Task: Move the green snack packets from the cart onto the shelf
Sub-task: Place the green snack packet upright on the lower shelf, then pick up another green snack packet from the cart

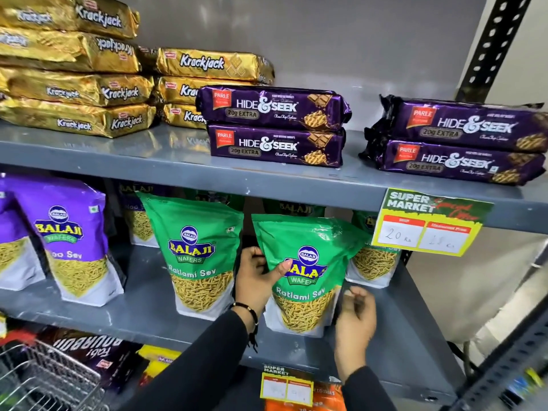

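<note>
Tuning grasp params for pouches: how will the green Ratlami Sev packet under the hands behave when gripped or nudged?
Likely floppy on top: the green Ratlami Sev packet is creased film, dented under the left hand. Probably light for its size, holding loose thin sev. It leans, so it may tip if nudged; the right hand hovers near its base. The glossy film could be slippery.

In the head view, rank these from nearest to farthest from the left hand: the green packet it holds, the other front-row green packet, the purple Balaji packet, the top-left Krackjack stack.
From the left hand:
1. Held green packet, touching the hand, on its right.
2. Other green packet, just left, middle shelf.
3. Purple Balaji packet, further left, same shelf.
4. Krackjack stack, upper shelf, far left.
</note>
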A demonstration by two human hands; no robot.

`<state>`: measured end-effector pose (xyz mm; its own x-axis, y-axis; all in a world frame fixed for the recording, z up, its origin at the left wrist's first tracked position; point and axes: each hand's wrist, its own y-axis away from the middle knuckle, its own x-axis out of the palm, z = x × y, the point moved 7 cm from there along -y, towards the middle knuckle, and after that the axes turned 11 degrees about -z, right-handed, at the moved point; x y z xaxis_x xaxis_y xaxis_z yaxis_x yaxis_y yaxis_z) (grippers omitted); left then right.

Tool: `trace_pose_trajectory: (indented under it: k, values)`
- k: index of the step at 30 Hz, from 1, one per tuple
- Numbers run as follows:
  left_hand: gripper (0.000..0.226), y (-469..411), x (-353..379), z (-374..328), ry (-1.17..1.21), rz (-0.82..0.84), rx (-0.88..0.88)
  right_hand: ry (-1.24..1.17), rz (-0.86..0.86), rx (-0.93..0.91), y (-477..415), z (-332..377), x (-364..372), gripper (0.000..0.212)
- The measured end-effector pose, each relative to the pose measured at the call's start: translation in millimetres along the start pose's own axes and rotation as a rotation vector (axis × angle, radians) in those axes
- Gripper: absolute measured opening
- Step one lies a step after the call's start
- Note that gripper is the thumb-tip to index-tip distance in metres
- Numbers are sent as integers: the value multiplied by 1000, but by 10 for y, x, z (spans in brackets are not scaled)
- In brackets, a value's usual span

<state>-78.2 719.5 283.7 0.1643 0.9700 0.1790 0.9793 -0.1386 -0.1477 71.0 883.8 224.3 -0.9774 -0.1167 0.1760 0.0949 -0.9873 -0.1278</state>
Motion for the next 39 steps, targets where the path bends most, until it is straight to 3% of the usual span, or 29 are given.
trace_pose_trajectory:
  k: [3,7,10,12,17,19,25,28,29,33,36,39]
  values:
    - [48,26,-145,15,-31,2,-6,-128,112,-101,443,276,162,39]
    - [35,29,-670,148,-173,94,-50,-185,511,-101,1117,441,788,15]
    - [30,99,-1327,215,-268,161,-106,-142,855,-3,1693,323,1295,11]
    - [23,139,-2021,170,-294,65,-141,-95,1048,62,2208,192,1592,10]
    - [15,413,-3978,183,-347,-378,-308,158,1457,128,3586,-304,2119,30]
    - [23,673,-4815,189,-410,-551,-370,257,1619,120,4272,-519,2279,22]
    - [32,1559,-6585,730,-471,-854,-660,503,1934,123,5844,-1124,2491,40]
    - [25,1958,-7244,1261,-460,-950,-829,680,2055,75,6548,-1611,2476,44]
    - [22,2056,-7408,1467,-455,-961,-884,768,2102,61,6741,-1819,2428,39]
    - [52,2228,-7795,2074,-488,-909,-1059,1088,2187,-18,7115,-2564,2225,27]
    - [55,2263,-7927,2399,-489,-873,-1169,1293,2215,-94,7254,-3028,2046,41]
    - [56,2308,-7997,2750,-405,-832,-1263,1426,2228,-52,7388,-3272,1872,43]
